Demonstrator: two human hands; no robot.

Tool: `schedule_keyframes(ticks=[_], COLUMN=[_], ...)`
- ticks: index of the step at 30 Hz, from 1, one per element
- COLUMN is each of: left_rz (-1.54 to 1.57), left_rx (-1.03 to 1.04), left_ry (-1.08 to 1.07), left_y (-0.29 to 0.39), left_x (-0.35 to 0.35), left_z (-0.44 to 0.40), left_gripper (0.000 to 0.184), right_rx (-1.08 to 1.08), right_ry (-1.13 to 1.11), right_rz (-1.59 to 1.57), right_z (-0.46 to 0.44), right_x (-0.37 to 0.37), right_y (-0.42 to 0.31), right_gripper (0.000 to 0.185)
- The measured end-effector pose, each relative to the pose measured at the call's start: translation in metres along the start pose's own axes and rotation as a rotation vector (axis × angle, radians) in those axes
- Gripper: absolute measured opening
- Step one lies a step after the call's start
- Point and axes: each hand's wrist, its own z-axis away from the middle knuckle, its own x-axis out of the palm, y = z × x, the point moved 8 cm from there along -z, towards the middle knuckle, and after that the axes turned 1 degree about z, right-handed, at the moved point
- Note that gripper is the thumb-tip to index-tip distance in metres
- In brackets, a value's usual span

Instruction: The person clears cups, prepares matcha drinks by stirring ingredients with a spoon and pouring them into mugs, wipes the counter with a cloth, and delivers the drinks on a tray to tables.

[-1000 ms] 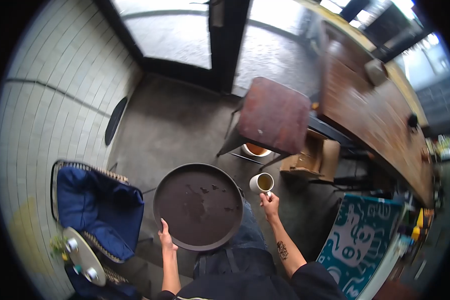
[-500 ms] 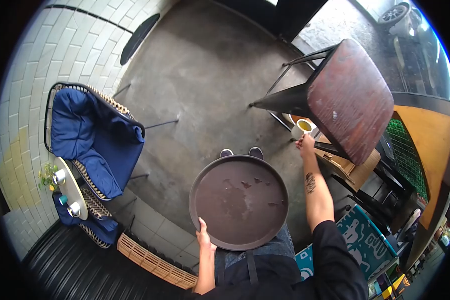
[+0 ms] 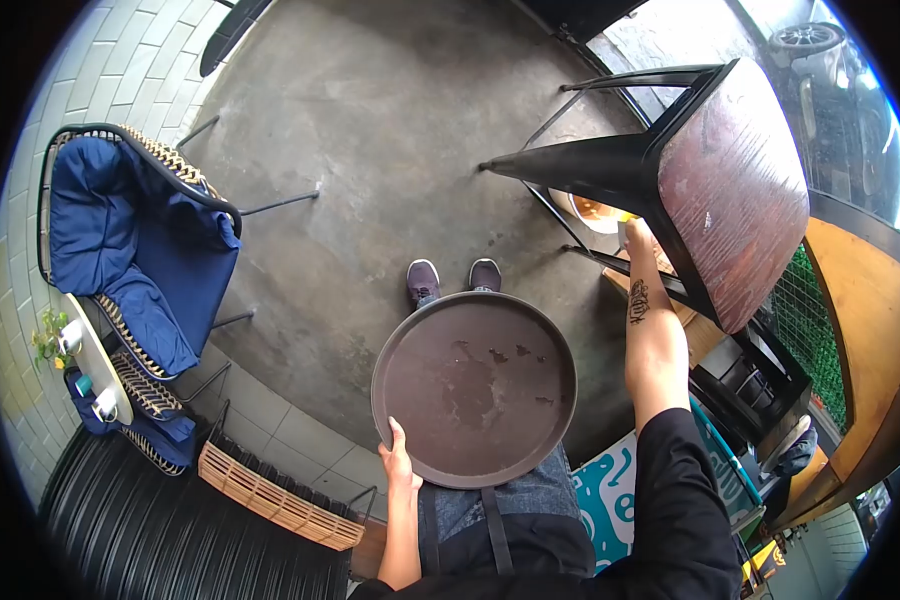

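My left hand [image 3: 398, 465] grips the near left rim of a round brown tray [image 3: 470, 390], its thumb on top and its other fingers hidden underneath. The tray has dark worn patches and nothing stands on it. My right arm reaches forward beneath the seat of a stool [image 3: 735, 190] with a worn reddish-brown top and black metal legs. Its hand [image 3: 638, 236] is closed, partly hidden by the stool, with a small yellow part of the cup [image 3: 626, 215] showing at the fingers. Just beyond is a round white container [image 3: 592, 212] with an orange-brown inside.
A blue-cushioned chair [image 3: 160, 260] stands at left, beside a small table [image 3: 100, 360] with cups and a plant. A woven bench [image 3: 270, 500] lies lower left. Cardboard [image 3: 700, 335] and a teal patterned panel [image 3: 610, 500] are at right. My shoes [image 3: 423, 280] show beyond the tray.
My right hand has moved forward with the cup, under the stool's seat edge toward the white container. The cup is now mostly hidden. The left hand still holds the tray; the view has shifted.
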Motion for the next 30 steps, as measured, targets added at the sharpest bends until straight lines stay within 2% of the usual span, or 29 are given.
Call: schedule_keyframes(ticks=[1,4,10,15,17,18,19,21,22,23,25,27,28,30], left_rz=[0.011,-0.031,-0.041,-0.043,-0.039,-0.026,-0.014,0.006,0.028,0.027,0.042,0.038,0.038,0.027], left_rx=[0.021,0.007,-0.032,-0.024,-0.026,-0.032,-0.038,-0.021,-0.005,-0.002,-0.036,-0.045,-0.054,-0.041], left_ry=[-0.053,-0.01,0.018,0.029,0.01,-0.011,-0.031,-0.098,-0.162,-0.165,-0.162,-0.144,-0.124,-0.126], left_y=[0.001,0.002,0.006,0.008,0.004,0.001,-0.001,-0.002,0.0,0.0,0.0,-0.004,-0.006,-0.005], left_x=[0.003,-0.001,-0.002,-0.001,-0.004,-0.005,-0.005,-0.002,0.003,0.004,0.004,-0.001,-0.004,-0.006], left_z=[-0.001,-0.001,-0.002,-0.001,-0.005,-0.006,-0.006,-0.006,-0.006,-0.005,-0.001,-0.006,-0.008,-0.013], left_gripper=[0.067,0.065,0.063,0.061,0.061,0.06,0.059,0.059,0.058,0.058,0.059,0.061,0.063,0.065], right_rx=[-0.096,-0.338,-0.627,-0.851,-0.887,-0.754,-0.75,-0.687,-0.686,-0.832,-0.976,-0.466,-0.466,-0.519], right_ry=[0.05,0.195,0.398,0.488,0.396,0.172,0.175,0.159,0.162,0.14,0.119,-0.075,-0.07,0.183], right_rz=[0.086,0.351,0.642,0.78,0.782,0.69,0.691,0.925,0.923,0.985,1.045,1.09,1.084,0.535], right_z=[0.0,0.005,0.027,0.046,0.048,0.041,0.028,0.0,0.016,0.042,0.092,0.093,0.081,0.059], right_x=[-0.006,-0.022,-0.04,-0.044,-0.043,-0.04,-0.039,-0.029,-0.035,-0.037,-0.036,-0.038,-0.035,-0.042], right_y=[-0.009,-0.032,-0.049,-0.046,-0.038,-0.029,-0.016,0.009,0.0,-0.013,-0.057,-0.067,-0.06,-0.038], right_gripper=[0.023,0.026,0.033,0.039,0.042,0.049,0.049,0.045,0.045,0.046,0.052,0.041,0.041,0.029])
